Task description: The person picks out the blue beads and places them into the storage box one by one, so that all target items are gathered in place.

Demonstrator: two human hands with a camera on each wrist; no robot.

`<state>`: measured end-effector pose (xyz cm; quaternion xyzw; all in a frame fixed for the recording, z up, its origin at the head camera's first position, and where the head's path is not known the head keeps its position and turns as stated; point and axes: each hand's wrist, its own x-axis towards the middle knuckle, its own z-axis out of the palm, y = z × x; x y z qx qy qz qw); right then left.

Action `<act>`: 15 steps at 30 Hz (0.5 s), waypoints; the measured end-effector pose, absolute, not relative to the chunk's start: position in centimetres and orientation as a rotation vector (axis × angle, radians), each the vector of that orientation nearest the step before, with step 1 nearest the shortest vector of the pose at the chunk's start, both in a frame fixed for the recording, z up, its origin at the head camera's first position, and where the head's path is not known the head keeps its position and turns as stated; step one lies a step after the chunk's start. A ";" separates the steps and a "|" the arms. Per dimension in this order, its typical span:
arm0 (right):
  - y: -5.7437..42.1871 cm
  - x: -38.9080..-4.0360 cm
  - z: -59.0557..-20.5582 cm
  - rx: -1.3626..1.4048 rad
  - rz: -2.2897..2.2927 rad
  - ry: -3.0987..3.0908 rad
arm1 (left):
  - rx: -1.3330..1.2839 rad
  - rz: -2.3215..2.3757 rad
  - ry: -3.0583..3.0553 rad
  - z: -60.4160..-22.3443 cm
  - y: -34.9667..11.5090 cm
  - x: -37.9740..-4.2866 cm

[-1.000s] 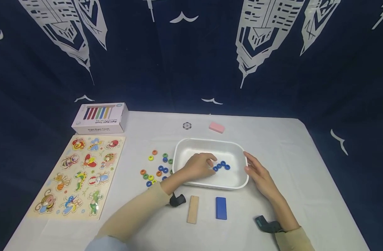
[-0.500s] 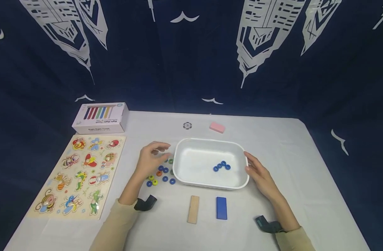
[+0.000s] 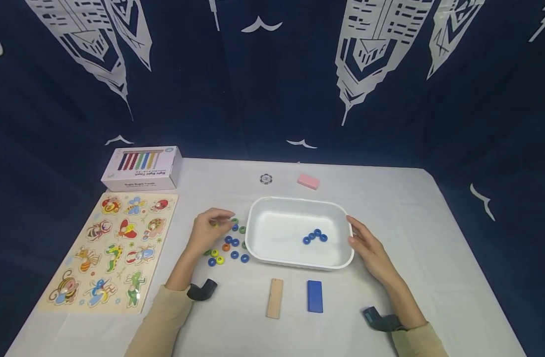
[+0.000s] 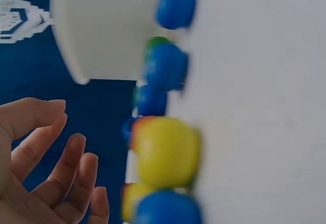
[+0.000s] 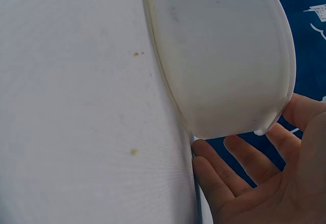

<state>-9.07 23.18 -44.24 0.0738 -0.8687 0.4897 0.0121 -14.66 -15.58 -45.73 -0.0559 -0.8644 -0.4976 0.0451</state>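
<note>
My left hand (image 3: 206, 232) hovers over the left part of a loose group of coloured beads (image 3: 228, 239), covering some of them. In the left wrist view, its fingers are loosely bent, with no bead visible between thumb and fingertips; a yellow bead (image 4: 168, 155) and several blue ones lie close by. A white tray (image 3: 272, 258) stands right of the group, holding a short cluster of blue beads (image 3: 312, 236). My right hand (image 3: 374, 252) touches the tray's right end. From the right wrist, its fingertips rest against the outer wall (image 5: 229, 91), thumb near the rim.
In front of the tray lie a wooden block (image 3: 274, 298) and a blue block (image 3: 314, 296). Behind it are a round chip (image 3: 266, 179) and a pink block (image 3: 308, 181). An insect puzzle board (image 3: 111, 253) and a toy box (image 3: 142, 168) occupy the left side.
My left hand has left the tray's inside, moved left to the loose beads, then come slightly lower over them. The right hand and the blue beads in the tray stay put.
</note>
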 end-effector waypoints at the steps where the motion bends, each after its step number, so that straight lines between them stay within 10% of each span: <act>1: 23.1 -9.0 -44.1 0.229 1.526 -2.710 | -0.157 -1.497 -2.671 -46.0 -15.5 -14.7; 15: 24.1 -9.8 -46.2 0.241 1.514 -2.722 | -0.183 -0.892 -2.917 -47.0 -14.3 -14.7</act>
